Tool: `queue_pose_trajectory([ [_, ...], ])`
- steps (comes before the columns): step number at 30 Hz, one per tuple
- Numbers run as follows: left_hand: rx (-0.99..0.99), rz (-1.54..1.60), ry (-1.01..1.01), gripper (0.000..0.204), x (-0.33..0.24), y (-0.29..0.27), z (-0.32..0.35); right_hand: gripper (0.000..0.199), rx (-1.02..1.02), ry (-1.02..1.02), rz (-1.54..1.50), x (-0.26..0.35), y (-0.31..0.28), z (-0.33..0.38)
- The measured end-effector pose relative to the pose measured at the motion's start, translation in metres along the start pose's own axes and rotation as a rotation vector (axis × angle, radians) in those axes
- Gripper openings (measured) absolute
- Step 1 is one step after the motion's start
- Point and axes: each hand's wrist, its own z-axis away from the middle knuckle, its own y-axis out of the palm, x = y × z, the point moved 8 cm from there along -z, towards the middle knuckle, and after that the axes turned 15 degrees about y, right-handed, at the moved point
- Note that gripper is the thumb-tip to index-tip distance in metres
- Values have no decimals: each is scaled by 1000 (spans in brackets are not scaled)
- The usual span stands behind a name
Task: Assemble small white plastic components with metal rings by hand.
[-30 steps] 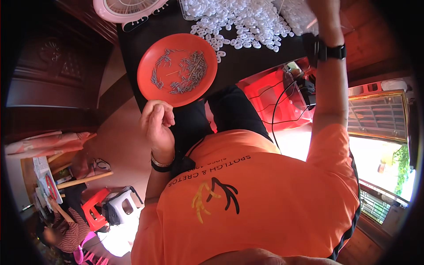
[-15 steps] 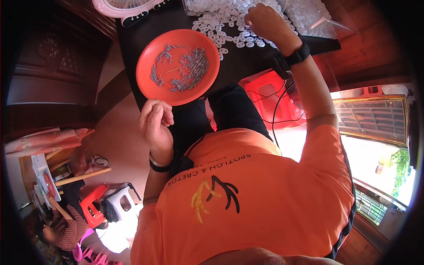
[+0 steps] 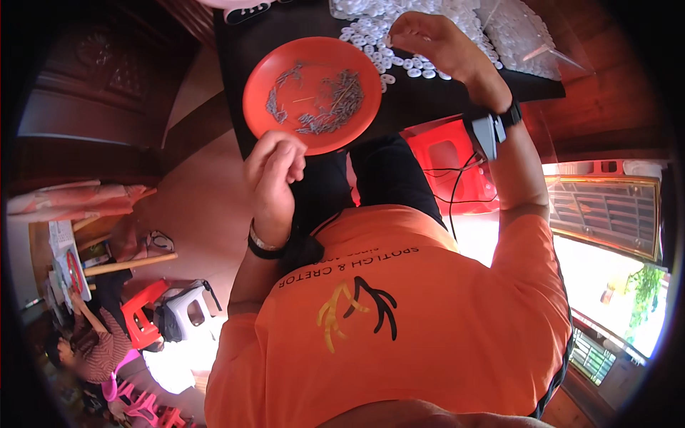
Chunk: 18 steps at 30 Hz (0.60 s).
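Observation:
An orange-red plate (image 3: 258,85) on the dark table holds many small grey pin-like pieces (image 3: 341,105) and a thin tan stick. My left hand (image 3: 272,178) is at the plate's near left edge, its fingers curled in and thumb pressed close; anything inside them is hidden. Above the loose white oval pieces with two holes (image 3: 414,73) is my right hand (image 3: 439,46). Its fingertips are bent together, and whatever they pinch is too small to make out.
A clear bag of white pieces (image 3: 521,36) lies at the table's back right. Below the table edge is a red stool (image 3: 446,160) with black cables (image 3: 457,187). A white-and-pink fan base (image 3: 246,11) stands at the far left. Another person (image 3: 93,346) is at lower left.
My right hand has drawn back a little from the white pieces and turned at the wrist. My left hand stays curled by the plate. The whole view has shifted slightly.

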Motion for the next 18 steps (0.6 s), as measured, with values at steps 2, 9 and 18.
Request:
queue_pose_trajectory([
  [2,90,-1,24,18,-9,15,-9,17,109,-38,-157,34,25,18],
  [9,264,-177,50,22,-5,34,-11,17,236,-162,-185,75,100,45],
  [18,187,-69,-19,22,1,14,3,11,170,-78,-241,77,114,59],
])
